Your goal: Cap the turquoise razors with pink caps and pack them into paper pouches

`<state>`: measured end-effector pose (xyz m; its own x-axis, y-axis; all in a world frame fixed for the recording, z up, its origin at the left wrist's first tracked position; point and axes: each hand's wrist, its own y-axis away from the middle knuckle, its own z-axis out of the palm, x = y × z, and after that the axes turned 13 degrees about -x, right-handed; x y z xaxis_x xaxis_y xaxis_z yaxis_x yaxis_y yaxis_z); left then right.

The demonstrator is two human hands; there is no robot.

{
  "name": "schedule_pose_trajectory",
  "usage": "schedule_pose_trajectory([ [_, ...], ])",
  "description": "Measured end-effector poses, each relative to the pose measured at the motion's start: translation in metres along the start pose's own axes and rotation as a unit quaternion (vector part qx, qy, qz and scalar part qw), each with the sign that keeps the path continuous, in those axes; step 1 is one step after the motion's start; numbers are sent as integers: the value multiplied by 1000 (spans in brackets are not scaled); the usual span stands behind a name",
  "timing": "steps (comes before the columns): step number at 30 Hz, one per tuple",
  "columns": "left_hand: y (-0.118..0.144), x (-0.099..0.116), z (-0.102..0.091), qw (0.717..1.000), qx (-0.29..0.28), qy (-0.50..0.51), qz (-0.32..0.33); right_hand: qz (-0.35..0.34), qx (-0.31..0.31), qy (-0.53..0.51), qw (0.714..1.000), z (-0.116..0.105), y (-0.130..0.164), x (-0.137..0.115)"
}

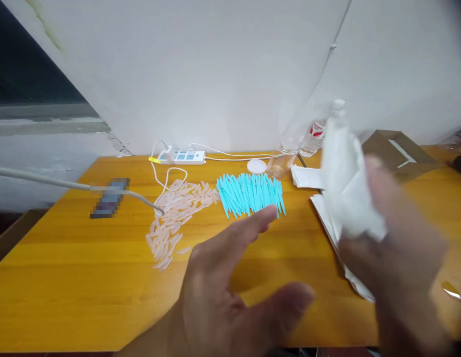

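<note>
My left hand (230,292) hovers open above the orange table (67,277), fingers spread and pointing toward a pile of several turquoise plastic picks (251,193). My right hand (397,258), blurred by motion, is raised at the right and grips a white crumpled sheet or bag (345,188). Under it lies a stack of white sheets (327,223). Left of the turquoise pile lies a scatter of several pale pink plastic pieces (174,213).
A white power strip (182,157) with cables sits at the back edge. A phone (109,198) lies at the left on a cable. A clear water bottle (316,131), a glass (280,163), a white lid (256,166) and a cardboard box (397,148) stand behind.
</note>
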<state>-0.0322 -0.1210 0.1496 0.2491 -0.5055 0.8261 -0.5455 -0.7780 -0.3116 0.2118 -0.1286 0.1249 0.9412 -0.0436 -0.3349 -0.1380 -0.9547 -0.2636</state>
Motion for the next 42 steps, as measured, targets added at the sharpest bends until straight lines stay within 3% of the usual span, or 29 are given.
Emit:
schedule_pose_trajectory([
  [2,8,-22,-2,998,-40,-17,-37,-23,105,60,992,-19,-42,41],
  [4,16,-42,0,994,-81,-33,-72,-19,102,123,987,-15,-83,87],
  [6,24,-55,3,988,-113,-43,-95,-10,35,135,990,10,-115,131],
  [7,27,-60,5,986,-125,-46,-104,-14,-37,148,988,27,-126,149],
  [9,35,-68,9,981,-145,-48,-122,-17,-117,160,980,62,-138,178],
  [12,48,-80,12,974,-158,-46,-159,-24,-179,146,973,93,-140,203],
  [14,55,-92,11,971,-142,-48,-189,-19,-205,133,970,93,-138,207],
  [17,58,-113,8,962,-99,-69,-244,-29,-187,126,974,73,-128,187],
  [21,43,-135,2,950,-68,-138,-273,-63,-86,35,994,63,-94,100],
  [25,30,-139,4,949,-80,-158,-262,-86,-183,-56,978,107,-72,-3],
  [28,34,-131,11,955,-104,-143,-239,-69,-235,-23,969,150,-82,-46],
  [31,46,-123,17,957,-125,-132,-227,-44,-251,3,967,177,-100,-62],
  [35,61,-121,13,958,-131,-115,-226,-39,-269,4,962,190,-113,-65],
  [39,82,-133,-13,958,-87,-151,-227,-25,-256,-5,966,181,-117,-66],
  [42,101,-151,-38,937,-47,-265,-223,-22,-228,-32,973,158,-108,-61],
])
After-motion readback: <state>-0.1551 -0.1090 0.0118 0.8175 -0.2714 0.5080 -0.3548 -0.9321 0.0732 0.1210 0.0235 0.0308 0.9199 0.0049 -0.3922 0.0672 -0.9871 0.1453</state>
